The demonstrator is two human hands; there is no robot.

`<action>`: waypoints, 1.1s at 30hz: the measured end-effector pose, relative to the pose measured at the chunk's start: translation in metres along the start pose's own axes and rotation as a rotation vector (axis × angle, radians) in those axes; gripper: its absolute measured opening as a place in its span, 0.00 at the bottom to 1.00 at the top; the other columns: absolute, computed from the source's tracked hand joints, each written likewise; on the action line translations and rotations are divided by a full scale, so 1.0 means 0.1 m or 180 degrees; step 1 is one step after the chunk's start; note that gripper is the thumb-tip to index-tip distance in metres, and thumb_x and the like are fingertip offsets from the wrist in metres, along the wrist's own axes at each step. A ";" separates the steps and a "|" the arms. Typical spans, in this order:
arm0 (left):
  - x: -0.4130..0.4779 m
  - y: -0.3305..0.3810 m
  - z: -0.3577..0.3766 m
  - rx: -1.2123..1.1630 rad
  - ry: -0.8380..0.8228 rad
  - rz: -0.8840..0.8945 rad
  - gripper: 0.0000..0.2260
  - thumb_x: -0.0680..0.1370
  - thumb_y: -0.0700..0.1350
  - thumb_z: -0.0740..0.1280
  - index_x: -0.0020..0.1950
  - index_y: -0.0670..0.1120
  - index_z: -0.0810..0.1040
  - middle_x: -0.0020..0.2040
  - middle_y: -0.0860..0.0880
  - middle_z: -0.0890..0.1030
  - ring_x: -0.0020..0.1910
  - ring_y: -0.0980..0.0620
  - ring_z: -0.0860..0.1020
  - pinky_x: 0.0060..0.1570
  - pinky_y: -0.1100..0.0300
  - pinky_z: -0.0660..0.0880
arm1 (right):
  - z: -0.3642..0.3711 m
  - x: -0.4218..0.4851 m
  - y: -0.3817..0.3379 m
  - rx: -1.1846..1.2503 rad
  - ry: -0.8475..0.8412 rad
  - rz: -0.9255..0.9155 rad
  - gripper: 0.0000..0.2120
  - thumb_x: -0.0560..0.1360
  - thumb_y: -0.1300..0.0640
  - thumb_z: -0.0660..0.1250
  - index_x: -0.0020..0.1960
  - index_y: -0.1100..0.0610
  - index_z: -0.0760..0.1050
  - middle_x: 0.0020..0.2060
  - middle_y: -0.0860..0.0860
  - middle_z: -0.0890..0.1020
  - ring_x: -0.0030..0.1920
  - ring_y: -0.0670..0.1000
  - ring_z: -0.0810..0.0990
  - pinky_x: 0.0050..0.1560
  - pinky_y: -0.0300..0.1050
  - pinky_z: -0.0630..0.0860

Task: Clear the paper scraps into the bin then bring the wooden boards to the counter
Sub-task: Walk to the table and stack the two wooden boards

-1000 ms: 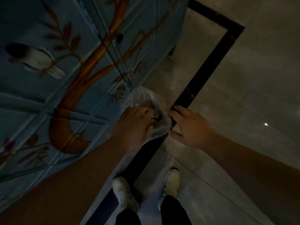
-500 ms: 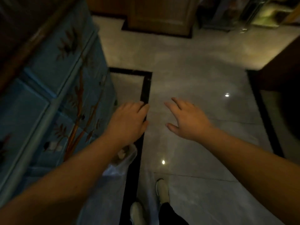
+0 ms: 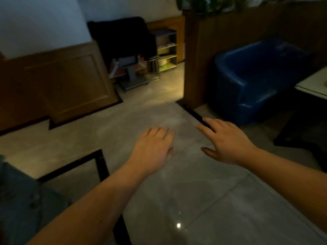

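Grey polished stone floor tiles (image 3: 177,183) with black inlay strips fill the head view. Both bare hands are held out flat above them, the left hand (image 3: 152,152) and right hand (image 3: 228,140) each with an open, empty grip. No paper scraps, bin or wooden boards show here, so the person is judged to be between steps, probably heading for the boards; the next move calls for finding them. Around stand brown wood wall panelling (image 3: 67,85), a glossy blue armchair (image 3: 256,82) and a pale bench edge (image 3: 313,84) at far right.
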State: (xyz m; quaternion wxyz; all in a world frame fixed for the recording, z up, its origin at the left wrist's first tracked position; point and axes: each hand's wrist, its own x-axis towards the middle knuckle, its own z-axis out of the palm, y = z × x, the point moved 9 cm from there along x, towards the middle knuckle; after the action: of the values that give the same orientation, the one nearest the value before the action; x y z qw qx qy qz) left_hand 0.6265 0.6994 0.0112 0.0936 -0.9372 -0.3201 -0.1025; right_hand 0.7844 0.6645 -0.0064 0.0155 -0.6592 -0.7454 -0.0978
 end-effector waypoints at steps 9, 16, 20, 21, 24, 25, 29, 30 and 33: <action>2.21 1.94 -0.06 0.0117 0.0274 0.0974 0.24 0.75 0.53 0.64 0.69 0.45 0.67 0.66 0.42 0.75 0.64 0.43 0.72 0.63 0.46 0.68 | -0.13 -1.00 2.58 -0.0454 -0.0111 0.0924 0.37 0.71 0.36 0.59 0.75 0.49 0.53 0.75 0.57 0.61 0.71 0.59 0.63 0.67 0.56 0.64; 3.59 3.24 -0.03 -0.0038 0.0481 0.1468 0.24 0.76 0.55 0.63 0.70 0.47 0.66 0.68 0.44 0.74 0.65 0.45 0.71 0.65 0.47 0.67 | -0.39 -1.65 4.30 -0.0667 -0.0127 0.1494 0.36 0.72 0.37 0.59 0.75 0.50 0.56 0.74 0.58 0.63 0.71 0.59 0.64 0.66 0.56 0.65; 4.21 3.72 0.08 -0.0115 0.0505 0.1771 0.25 0.77 0.55 0.60 0.71 0.47 0.64 0.70 0.44 0.71 0.67 0.45 0.69 0.66 0.48 0.65 | -0.37 -1.77 4.98 -0.0740 -0.0114 0.1730 0.35 0.72 0.36 0.59 0.74 0.50 0.56 0.73 0.58 0.64 0.71 0.59 0.64 0.66 0.56 0.66; 4.35 3.81 0.12 -0.0126 0.0504 0.1842 0.25 0.77 0.55 0.60 0.71 0.47 0.64 0.70 0.44 0.70 0.67 0.46 0.68 0.67 0.48 0.65 | -0.32 -1.77 5.11 -0.0748 -0.0139 0.1794 0.35 0.72 0.36 0.59 0.74 0.50 0.56 0.73 0.58 0.65 0.70 0.59 0.65 0.66 0.56 0.66; 4.83 4.09 0.24 -0.0186 0.0543 0.2081 0.25 0.78 0.55 0.59 0.72 0.46 0.63 0.71 0.45 0.69 0.68 0.45 0.67 0.67 0.48 0.65 | -0.19 -1.76 5.53 -0.0829 -0.0203 0.1961 0.35 0.71 0.35 0.59 0.73 0.50 0.57 0.71 0.57 0.67 0.68 0.59 0.67 0.63 0.56 0.69; 5.04 4.19 0.29 -0.0240 0.0568 0.2164 0.25 0.78 0.55 0.59 0.72 0.46 0.63 0.71 0.45 0.69 0.67 0.45 0.68 0.66 0.48 0.65 | -0.15 -1.75 5.71 -0.0850 -0.0226 0.2037 0.35 0.71 0.35 0.59 0.73 0.50 0.57 0.70 0.58 0.68 0.67 0.59 0.68 0.62 0.57 0.70; 5.79 4.47 0.41 -0.0388 0.0666 0.2382 0.24 0.77 0.55 0.61 0.71 0.47 0.65 0.69 0.45 0.72 0.66 0.46 0.69 0.65 0.49 0.66 | -0.04 -1.73 6.35 -0.0877 -0.0262 0.2418 0.35 0.69 0.34 0.61 0.71 0.48 0.59 0.69 0.58 0.71 0.65 0.59 0.72 0.60 0.57 0.73; 6.00 4.54 0.43 -0.0421 0.0689 0.2457 0.24 0.77 0.55 0.61 0.70 0.47 0.66 0.68 0.46 0.73 0.65 0.46 0.70 0.64 0.49 0.67 | -0.02 -1.72 6.54 -0.0880 -0.0275 0.2510 0.35 0.69 0.34 0.61 0.71 0.48 0.59 0.69 0.57 0.71 0.66 0.59 0.71 0.60 0.57 0.72; 6.56 4.71 0.52 -0.0489 0.0692 0.2653 0.23 0.76 0.55 0.62 0.68 0.47 0.68 0.64 0.46 0.75 0.62 0.46 0.72 0.62 0.49 0.69 | 0.06 -1.69 7.00 -0.0841 -0.0328 0.2740 0.35 0.69 0.34 0.61 0.71 0.47 0.58 0.69 0.56 0.71 0.66 0.58 0.71 0.60 0.57 0.72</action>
State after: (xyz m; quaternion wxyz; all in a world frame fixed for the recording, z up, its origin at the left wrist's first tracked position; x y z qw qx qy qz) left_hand 1.4325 0.7269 0.0753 0.0900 -0.9743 0.1057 -0.1775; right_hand 1.4977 0.5780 0.0498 -0.0667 -0.9094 -0.3845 -0.1438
